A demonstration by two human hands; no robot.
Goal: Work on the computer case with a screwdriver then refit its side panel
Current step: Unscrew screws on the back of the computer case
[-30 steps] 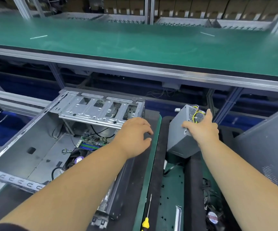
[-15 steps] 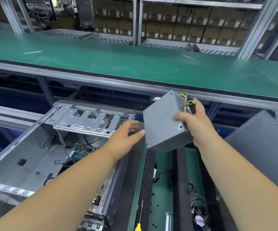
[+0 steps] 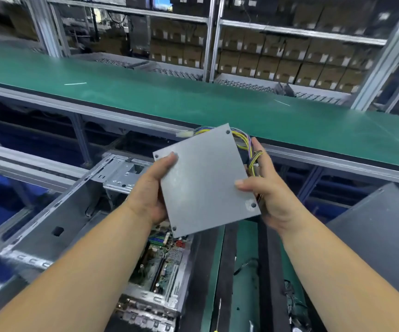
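— Two hands, both on that grey metal box (image 3: 208, 180). See it?

— Yes. The left hand (image 3: 149, 192) grips its left edge, thumb laid over the flat face, the other fingers curled behind, out of sight. The right hand (image 3: 269, 195) holds the right edge, thumb on the face, fingers spread along the side where the yellow and purple wires (image 3: 247, 149) come out.

— Is it resting on anything?

— No, it hangs tilted in the air, flat face toward the wearer, four dark screw heads at the corners.

— And the computer case (image 3: 57, 224)?

— Just below and to the left, lying on its side and open on top. You can see the green circuit board (image 3: 162, 262) inside (a bit smeared by motion), and the silver drive cage (image 3: 121, 174) at its far end, partly behind the box.

— The screwdriver?

— Only a thin shaft at the bottom edge, the screwdriver (image 3: 218, 312) lying on the green strip right of the case. Off to the right leans a dark grey panel (image 3: 383, 238); whether it is the side panel I cannot tell.

— Farther back?

— A long green conveyor belt (image 3: 193, 101) runs across, and behind it racks of brown cardboard boxes (image 3: 282, 58).
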